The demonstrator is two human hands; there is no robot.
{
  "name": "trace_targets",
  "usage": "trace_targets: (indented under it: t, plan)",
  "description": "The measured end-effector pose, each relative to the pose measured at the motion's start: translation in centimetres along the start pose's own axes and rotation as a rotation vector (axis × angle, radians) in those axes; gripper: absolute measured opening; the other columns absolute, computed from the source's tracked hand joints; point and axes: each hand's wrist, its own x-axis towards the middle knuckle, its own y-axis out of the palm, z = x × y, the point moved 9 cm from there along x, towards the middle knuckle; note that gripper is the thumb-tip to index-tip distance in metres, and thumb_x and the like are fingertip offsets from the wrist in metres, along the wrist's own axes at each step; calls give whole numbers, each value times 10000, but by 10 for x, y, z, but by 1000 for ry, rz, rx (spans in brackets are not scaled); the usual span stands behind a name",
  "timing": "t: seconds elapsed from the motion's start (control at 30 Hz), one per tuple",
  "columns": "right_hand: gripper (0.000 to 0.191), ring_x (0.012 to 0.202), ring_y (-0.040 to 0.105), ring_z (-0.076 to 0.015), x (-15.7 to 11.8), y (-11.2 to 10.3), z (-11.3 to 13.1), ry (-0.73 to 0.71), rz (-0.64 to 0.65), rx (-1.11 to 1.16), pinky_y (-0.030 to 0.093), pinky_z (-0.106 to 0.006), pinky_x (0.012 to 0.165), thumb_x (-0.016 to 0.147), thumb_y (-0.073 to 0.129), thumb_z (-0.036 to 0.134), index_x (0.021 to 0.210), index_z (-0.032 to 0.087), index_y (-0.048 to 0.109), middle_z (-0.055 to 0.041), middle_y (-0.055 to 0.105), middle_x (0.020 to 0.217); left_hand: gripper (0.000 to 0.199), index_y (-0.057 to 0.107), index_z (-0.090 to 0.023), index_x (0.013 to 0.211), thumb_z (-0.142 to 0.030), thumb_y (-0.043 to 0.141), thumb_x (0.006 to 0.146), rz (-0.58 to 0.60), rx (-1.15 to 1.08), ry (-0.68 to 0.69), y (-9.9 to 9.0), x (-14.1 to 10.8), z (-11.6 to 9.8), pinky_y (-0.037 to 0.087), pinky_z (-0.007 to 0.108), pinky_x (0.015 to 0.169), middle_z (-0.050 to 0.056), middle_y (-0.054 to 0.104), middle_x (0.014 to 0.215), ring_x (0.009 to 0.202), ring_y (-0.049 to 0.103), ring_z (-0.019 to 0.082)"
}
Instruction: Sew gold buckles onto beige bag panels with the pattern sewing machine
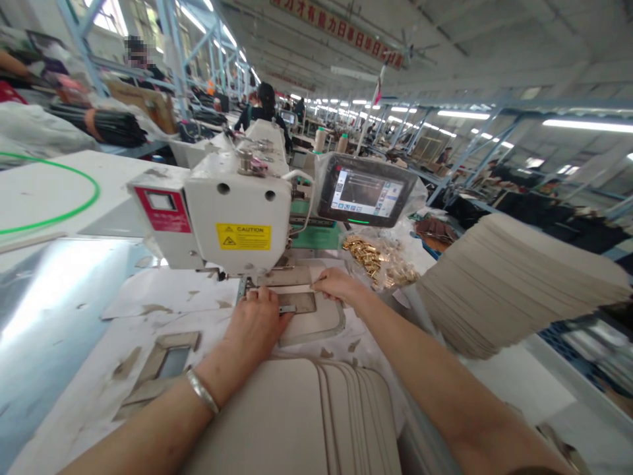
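Note:
A white sewing machine head [237,218] with a yellow caution label stands over a beige panel [316,320] that has a rectangular frame on it. My left hand [260,320] lies on the left side of this frame, beside a small metal bar, its fingers bent and their tips partly hidden under the machine. At the frame's upper right, my right hand [335,284] pinches something too small to make out, at the end of a pale strip. Nearest to me is a stack of beige panels [277,415].
A lit control screen [366,192] stands behind the work. Gold metal pieces [370,257] lie in a plastic bag, right of the machine. A tall beige stack [519,284] is on the right. A beige frame piece [158,366] lies at the left. People sit farther back.

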Motion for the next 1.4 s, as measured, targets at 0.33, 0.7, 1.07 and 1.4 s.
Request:
trace_targets:
  t: [0.33,0.7,1.07,1.4]
  plan:
    - [235,292,369,-78,-3,34,30,-32,26,32,285,-192,333,767,618,130,561,178,516,52,465,354,463,664,-73,992,-478,457,909,91,35,-72,-5,-11,45,543,396,698,199,660,1016,884,683,329]
    - [191,282,390,-87,6,79,62,-45,93,29,331,-194,330,750,624,134,599,181,517,54,487,367,541,661,-99,985,-584,450,873,152,42,-151,-3,-24,99,519,401,698,165,659,997,888,680,334]
    - [252,293,422,-69,7,79,69,10,170,112,324,-166,334,826,555,107,584,156,505,50,492,377,502,669,-128,987,-564,445,880,121,52,-125,-3,-14,105,507,395,760,154,659,1009,926,675,321]
    - [212,291,421,-73,12,45,29,58,148,172,330,-175,338,854,555,137,648,162,513,51,509,392,452,610,-78,1156,-432,464,915,104,-58,-21,0,-11,63,511,440,898,197,655,1161,1050,652,335]
